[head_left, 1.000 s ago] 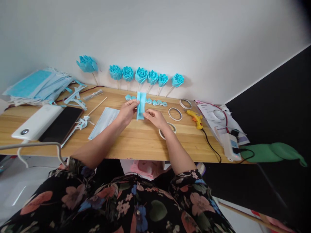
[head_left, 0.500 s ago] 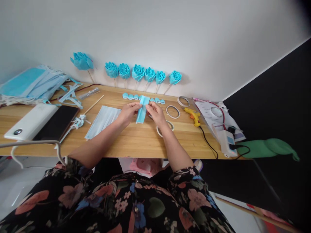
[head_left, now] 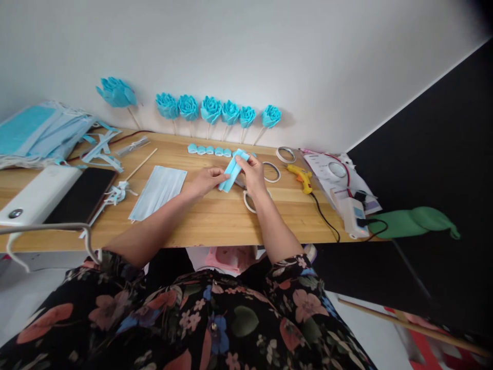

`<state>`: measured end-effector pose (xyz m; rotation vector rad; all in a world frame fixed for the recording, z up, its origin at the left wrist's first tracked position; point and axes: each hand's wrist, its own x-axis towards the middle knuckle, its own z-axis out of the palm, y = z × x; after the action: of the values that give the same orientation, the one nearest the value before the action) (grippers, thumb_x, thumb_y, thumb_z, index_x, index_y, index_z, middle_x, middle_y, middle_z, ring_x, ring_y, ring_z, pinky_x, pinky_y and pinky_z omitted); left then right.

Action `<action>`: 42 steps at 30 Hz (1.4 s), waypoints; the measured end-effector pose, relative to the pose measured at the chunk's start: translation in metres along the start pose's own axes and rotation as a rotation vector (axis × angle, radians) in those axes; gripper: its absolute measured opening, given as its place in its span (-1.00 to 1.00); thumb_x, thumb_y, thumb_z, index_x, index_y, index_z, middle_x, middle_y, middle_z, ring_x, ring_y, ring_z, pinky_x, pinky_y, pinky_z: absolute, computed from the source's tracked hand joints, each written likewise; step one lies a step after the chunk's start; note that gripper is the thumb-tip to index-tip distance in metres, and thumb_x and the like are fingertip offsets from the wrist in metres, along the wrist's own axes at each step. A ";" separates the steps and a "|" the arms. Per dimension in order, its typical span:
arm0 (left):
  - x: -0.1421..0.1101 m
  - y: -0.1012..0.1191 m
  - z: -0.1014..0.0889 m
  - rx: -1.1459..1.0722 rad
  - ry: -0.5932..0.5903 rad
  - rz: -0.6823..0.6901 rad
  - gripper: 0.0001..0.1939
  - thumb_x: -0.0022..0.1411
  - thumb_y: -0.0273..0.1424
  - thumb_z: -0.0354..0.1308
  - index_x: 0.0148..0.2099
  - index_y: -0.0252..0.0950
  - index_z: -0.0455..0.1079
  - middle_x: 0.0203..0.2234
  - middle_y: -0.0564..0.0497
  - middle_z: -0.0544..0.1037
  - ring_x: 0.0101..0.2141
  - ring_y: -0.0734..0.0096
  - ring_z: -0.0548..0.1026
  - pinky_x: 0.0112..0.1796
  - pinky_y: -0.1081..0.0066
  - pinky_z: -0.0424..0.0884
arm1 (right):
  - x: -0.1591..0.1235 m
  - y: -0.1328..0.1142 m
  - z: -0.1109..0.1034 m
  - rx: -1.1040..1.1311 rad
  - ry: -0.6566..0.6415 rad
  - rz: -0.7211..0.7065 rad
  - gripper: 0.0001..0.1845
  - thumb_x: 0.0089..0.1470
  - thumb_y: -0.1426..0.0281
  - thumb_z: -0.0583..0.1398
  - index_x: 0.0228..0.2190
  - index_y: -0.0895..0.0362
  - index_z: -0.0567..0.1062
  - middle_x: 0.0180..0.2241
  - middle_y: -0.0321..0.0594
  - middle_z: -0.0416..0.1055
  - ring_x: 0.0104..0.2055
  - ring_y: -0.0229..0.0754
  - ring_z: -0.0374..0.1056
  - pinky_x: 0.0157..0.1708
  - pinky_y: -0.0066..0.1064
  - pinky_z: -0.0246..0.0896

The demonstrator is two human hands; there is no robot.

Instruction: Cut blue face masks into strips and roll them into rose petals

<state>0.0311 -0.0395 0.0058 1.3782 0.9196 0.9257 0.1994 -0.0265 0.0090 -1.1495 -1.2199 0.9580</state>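
Note:
Between my hands, above the table, is a folded strip of light blue face-mask fabric (head_left: 233, 170), tilted with its top to the right. My left hand (head_left: 210, 181) pinches its lower left end. At its upper right end, my right hand (head_left: 252, 172) grips it with thumb and fingers. Scissors (head_left: 240, 183) lie partly hidden beneath the strip and my right hand. A roll of tape (head_left: 249, 202) sits under my right wrist. Small curled blue pieces (head_left: 210, 150) stand in a row behind my hands. A pleated face mask (head_left: 158, 191) lies flat by my left forearm.
Several blue fabric flowers (head_left: 211, 110) on sticks lean against the wall. Right are tape rolls (head_left: 285, 154), a yellow glue gun (head_left: 300, 177) and a power strip (head_left: 355, 218). Left are stacked masks (head_left: 36, 131), a white power bank (head_left: 38, 195), a dark phone (head_left: 79, 198) and fabric scraps (head_left: 100, 149).
The blue strip has turned clockwise and looks folded narrower. My left hand has moved to its lower end, my right hand to its upper end. The view has shifted slightly.

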 end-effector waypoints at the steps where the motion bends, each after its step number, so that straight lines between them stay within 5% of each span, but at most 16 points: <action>1: 0.001 -0.001 0.000 0.023 -0.021 0.011 -0.59 0.06 -0.07 0.38 -0.56 -0.25 0.40 -0.66 0.08 0.40 -0.58 0.49 0.28 -0.50 0.43 0.18 | 0.001 0.001 -0.001 0.008 0.014 0.008 -0.48 -0.05 -0.14 0.29 -0.46 0.06 0.38 -0.47 -0.32 0.28 -0.37 -0.23 0.27 -0.36 -0.37 0.31; 9: 0.000 0.001 -0.002 0.062 -0.082 0.035 -0.63 0.08 -0.07 0.39 -0.47 -0.26 0.46 -0.60 0.07 0.45 -0.55 0.45 0.35 -0.46 0.43 0.26 | 0.002 -0.001 -0.002 0.004 0.009 -0.027 -0.44 -0.05 -0.16 0.29 -0.53 0.05 0.33 -0.51 -0.35 0.18 -0.43 -0.26 0.19 -0.42 -0.39 0.25; 12: -0.002 0.005 0.000 -0.004 -0.031 0.059 -0.61 0.05 -0.01 0.40 -0.35 -0.24 0.51 -0.53 0.07 0.50 -0.51 0.42 0.38 -0.43 0.42 0.32 | -0.004 0.003 0.003 -0.061 -0.027 -0.053 -0.43 -0.02 -0.19 0.27 -0.53 0.05 0.33 -0.53 -0.36 0.17 -0.45 -0.26 0.16 -0.44 -0.40 0.21; 17: 0.001 0.000 -0.001 -0.001 0.057 0.069 -0.55 0.01 0.01 0.43 -0.49 -0.26 0.43 -0.59 0.10 0.42 -0.53 0.48 0.30 -0.44 0.44 0.27 | -0.002 0.008 0.010 -0.087 -0.120 -0.077 -0.47 0.02 -0.16 0.27 -0.42 0.08 0.50 -0.49 -0.33 0.31 -0.36 -0.21 0.29 -0.35 -0.39 0.29; 20: 0.003 -0.004 -0.003 -0.035 0.109 0.042 -0.54 -0.04 0.00 0.44 -0.52 -0.27 0.41 -0.62 0.11 0.38 -0.56 0.50 0.27 -0.47 0.44 0.21 | 0.011 -0.011 -0.022 0.037 0.101 -0.187 -0.45 0.11 -0.14 0.20 -0.18 0.06 0.55 -0.37 -0.26 0.43 -0.32 -0.19 0.35 -0.29 -0.35 0.33; 23: 0.004 -0.004 -0.005 -0.088 0.177 0.028 -0.52 -0.07 -0.01 0.46 -0.53 -0.28 0.38 -0.63 0.13 0.35 -0.56 0.52 0.26 -0.46 0.45 0.22 | 0.019 -0.042 -0.089 0.207 0.635 -0.362 -0.47 0.21 -0.12 0.07 -0.08 0.01 0.49 -0.39 -0.29 0.35 -0.40 -0.24 0.32 -0.36 -0.37 0.30; 26: 0.006 -0.003 -0.006 -0.177 0.226 0.015 -0.49 -0.13 0.01 0.48 -0.53 -0.28 0.35 -0.63 0.14 0.35 -0.55 0.52 0.28 -0.44 0.45 0.27 | 0.004 -0.057 -0.143 0.234 0.879 -0.558 -0.62 0.29 0.03 0.04 -0.06 -0.04 0.45 -0.46 -0.41 0.24 -0.50 -0.30 0.24 -0.42 -0.43 0.25; 29: 0.007 -0.002 -0.006 -0.217 0.251 0.025 -0.48 -0.13 0.01 0.49 -0.52 -0.28 0.34 -0.62 0.14 0.35 -0.55 0.52 0.29 -0.43 0.45 0.30 | -0.031 -0.045 -0.145 -0.112 0.690 -0.521 -0.71 0.29 0.12 0.10 -0.17 0.03 0.50 -0.51 -0.40 0.30 -0.51 -0.27 0.26 -0.39 -0.39 0.28; 33: 0.010 -0.004 -0.008 -0.245 0.265 0.036 -0.50 -0.10 -0.02 0.47 -0.51 -0.29 0.35 -0.61 0.12 0.39 -0.55 0.52 0.31 -0.45 0.46 0.31 | -0.072 -0.016 -0.102 -0.852 -0.002 -0.350 -0.75 0.26 0.33 0.17 -0.10 0.12 0.58 -0.14 -0.06 0.58 -0.09 -0.04 0.47 0.00 -0.18 0.35; 35: 0.011 -0.005 -0.010 -0.267 0.274 0.049 -0.52 -0.08 -0.03 0.46 -0.49 -0.29 0.35 -0.60 0.12 0.40 -0.55 0.51 0.33 -0.45 0.46 0.31 | -0.080 -0.008 -0.086 -1.078 -0.207 -0.282 -0.67 0.24 0.37 0.22 0.01 0.16 0.55 0.02 0.03 0.55 0.07 0.05 0.42 0.14 -0.13 0.29; 38: 0.014 -0.006 -0.015 -0.304 0.302 0.058 -0.56 0.02 -0.06 0.41 -0.45 -0.28 0.33 -0.59 0.13 0.39 -0.55 0.51 0.34 -0.47 0.47 0.32 | -0.082 -0.010 -0.074 -1.261 -0.322 -0.224 -0.60 0.25 0.38 0.23 0.10 0.17 0.51 0.10 0.05 0.50 0.14 0.09 0.36 0.19 -0.14 0.24; 42: 0.018 -0.005 -0.022 -0.377 0.363 0.071 -0.59 0.17 -0.13 0.36 -0.44 -0.25 0.24 -0.62 0.17 0.30 -0.60 0.55 0.26 -0.51 0.51 0.24 | -0.083 -0.019 -0.070 -1.383 -0.301 -0.175 -0.62 0.30 0.34 0.18 0.11 0.13 0.50 0.04 0.04 0.51 0.08 0.09 0.38 0.11 -0.17 0.27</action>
<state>0.0177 -0.0142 0.0010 0.9417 0.9087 1.3568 0.2573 -0.1197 0.0130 -1.8926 -2.3005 0.0026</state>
